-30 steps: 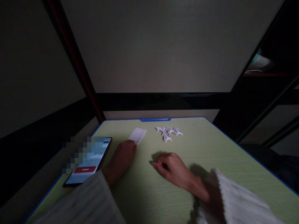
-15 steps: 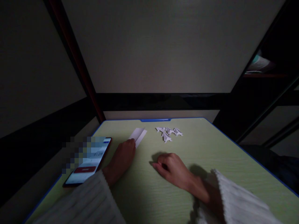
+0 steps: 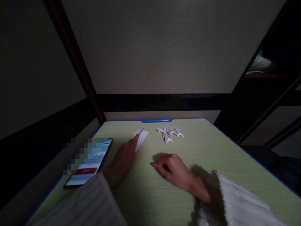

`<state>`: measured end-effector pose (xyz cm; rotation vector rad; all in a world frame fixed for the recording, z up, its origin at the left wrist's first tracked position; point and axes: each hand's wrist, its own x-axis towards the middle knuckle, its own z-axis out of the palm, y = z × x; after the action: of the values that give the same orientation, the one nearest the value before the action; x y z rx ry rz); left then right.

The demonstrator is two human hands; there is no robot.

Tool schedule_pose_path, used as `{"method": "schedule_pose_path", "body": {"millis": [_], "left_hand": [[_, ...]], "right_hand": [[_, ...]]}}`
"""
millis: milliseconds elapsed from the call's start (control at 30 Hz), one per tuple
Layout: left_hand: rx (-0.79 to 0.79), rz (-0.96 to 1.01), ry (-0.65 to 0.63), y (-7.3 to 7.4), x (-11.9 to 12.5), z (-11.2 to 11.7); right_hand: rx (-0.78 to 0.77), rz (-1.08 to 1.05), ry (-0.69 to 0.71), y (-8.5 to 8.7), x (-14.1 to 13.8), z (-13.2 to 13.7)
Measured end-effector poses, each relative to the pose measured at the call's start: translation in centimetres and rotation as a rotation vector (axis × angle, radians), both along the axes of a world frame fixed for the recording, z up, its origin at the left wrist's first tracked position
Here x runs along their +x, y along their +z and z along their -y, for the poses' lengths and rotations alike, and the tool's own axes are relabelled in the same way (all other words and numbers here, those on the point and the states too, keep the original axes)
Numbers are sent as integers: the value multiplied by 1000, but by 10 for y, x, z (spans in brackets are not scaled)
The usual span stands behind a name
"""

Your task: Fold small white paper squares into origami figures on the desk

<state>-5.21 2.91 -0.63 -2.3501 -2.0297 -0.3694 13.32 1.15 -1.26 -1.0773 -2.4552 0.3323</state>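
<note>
On the left half of the table, my left hand is at the near-left edge of a white sheet of paper with a lengthwise crease. Its index finger stretches onto the sheet; the thumb and the other fingertips are hidden. My right hand rests on the tabletop nearer to me, its fingers curled into a loose fist with nothing visible in it. Beyond it lies a cluster of several small folded white paper figures, frog-like in shape. Neither hand touches them.
A lit phone showing a timer lies left of my left forearm. The pale green table has a blue rim and a blue pen groove at its far edge. Behind stands a pale panel; dark shelving is at the right.
My left index finger has stretched forward onto the paper, and the paper's folded flap has shifted. My right hand has stayed in place. The phone's timer has advanced from 28 to 29.
</note>
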Motion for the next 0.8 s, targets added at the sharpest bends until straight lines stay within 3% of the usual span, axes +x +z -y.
{"method": "schedule_pose_path", "body": {"millis": [300,467,800], "left_hand": [[-25,-67,-68,-3,0,1],[41,-85,-40,-3,4,1],[-8,-88,-31,-1,4,-1]], "right_hand": [[-1,-9,2,1,0,0],[20,-11,6,2,0,0],[15,8,-6,1,0,0]]}}
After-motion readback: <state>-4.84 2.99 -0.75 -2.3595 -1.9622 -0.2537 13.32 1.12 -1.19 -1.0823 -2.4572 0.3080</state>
